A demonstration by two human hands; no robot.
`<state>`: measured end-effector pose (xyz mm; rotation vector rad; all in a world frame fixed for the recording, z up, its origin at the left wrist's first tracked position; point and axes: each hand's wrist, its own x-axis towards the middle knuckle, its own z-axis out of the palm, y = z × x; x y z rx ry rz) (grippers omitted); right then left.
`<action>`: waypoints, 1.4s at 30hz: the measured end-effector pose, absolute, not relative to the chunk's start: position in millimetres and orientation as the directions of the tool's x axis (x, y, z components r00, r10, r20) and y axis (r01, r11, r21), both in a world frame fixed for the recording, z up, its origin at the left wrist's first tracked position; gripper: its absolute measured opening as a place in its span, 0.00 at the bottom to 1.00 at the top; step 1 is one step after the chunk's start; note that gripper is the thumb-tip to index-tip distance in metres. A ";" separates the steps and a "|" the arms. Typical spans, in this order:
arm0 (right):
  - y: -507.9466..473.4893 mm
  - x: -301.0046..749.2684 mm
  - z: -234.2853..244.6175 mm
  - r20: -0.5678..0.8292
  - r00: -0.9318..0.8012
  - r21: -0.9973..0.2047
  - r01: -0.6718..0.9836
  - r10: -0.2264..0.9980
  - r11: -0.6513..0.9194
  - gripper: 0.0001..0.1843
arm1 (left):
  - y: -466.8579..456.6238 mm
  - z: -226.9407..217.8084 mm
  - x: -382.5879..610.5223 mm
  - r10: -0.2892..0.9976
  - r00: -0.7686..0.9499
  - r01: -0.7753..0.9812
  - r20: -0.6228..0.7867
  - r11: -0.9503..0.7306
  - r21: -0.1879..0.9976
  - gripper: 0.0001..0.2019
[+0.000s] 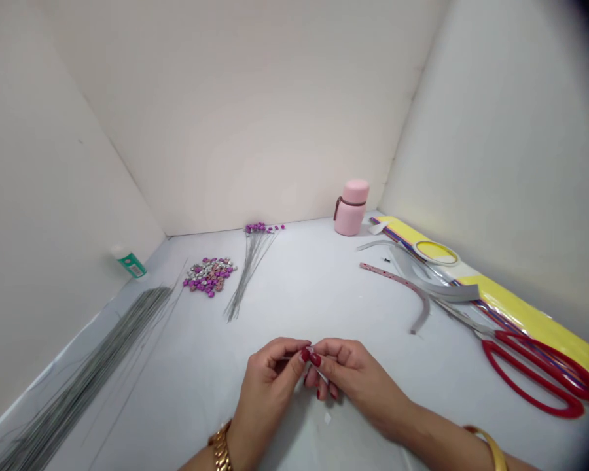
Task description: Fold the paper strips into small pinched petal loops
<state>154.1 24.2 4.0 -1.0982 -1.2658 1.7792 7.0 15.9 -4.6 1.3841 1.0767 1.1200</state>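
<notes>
My left hand [275, 373] and my right hand [341, 366] meet low in the middle of the view, thumbs and fingertips pinched together. Between them is a small pale strip [322, 375], mostly hidden by the fingers, so its exact kind is unclear. A tiny white scrap [328, 418] lies on the table just below the hands. Farther off stands a bunch of thin wires tipped with purple beads [248, 275]. Left of that bunch sits a pile of purple, silver and pinkish beads [210, 275].
A thick bundle of grey wires [93, 366] runs along the left, near a green-and-white tube [132, 264]. At the back stands a pink flask [352, 208]. Red-handled scissors [530, 373], curved strips [397, 280], a tape roll [436, 252] and yellow sheets [530, 311] lie at right.
</notes>
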 end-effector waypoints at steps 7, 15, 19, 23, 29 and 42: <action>25.1 156.3 0.6 -0.268 -0.399 -0.946 -0.061 0.877 -0.318 0.18 | 17.7 -0.3 3.1 0.982 0.161 0.058 0.100 -0.110 0.992 0.08; 25.1 156.4 1.1 -0.246 -0.434 -0.951 -0.066 0.866 -0.303 0.19 | 17.1 -4.3 4.1 0.993 0.090 0.040 0.075 -0.078 0.996 0.05; 24.3 156.2 1.4 -0.225 -0.442 -0.956 -0.074 0.868 -0.285 0.18 | 13.4 -4.8 3.9 0.993 0.061 0.090 0.105 -0.110 0.990 0.07; 23.9 156.1 2.6 -0.214 -0.452 -0.959 -0.072 0.866 -0.274 0.18 | 12.3 -1.6 4.9 0.994 0.038 0.107 0.103 -0.106 0.989 0.06; 24.1 155.4 3.3 -0.216 -0.426 -0.965 -0.045 0.879 -0.259 0.19 | 12.6 -1.1 5.9 0.996 0.088 0.020 -0.018 0.017 1.000 0.11; 24.0 155.4 0.7 -0.265 -0.400 -0.948 -0.059 0.877 -0.314 0.16 | 14.7 -2.4 3.2 0.955 0.096 0.365 0.279 -0.295 0.883 0.07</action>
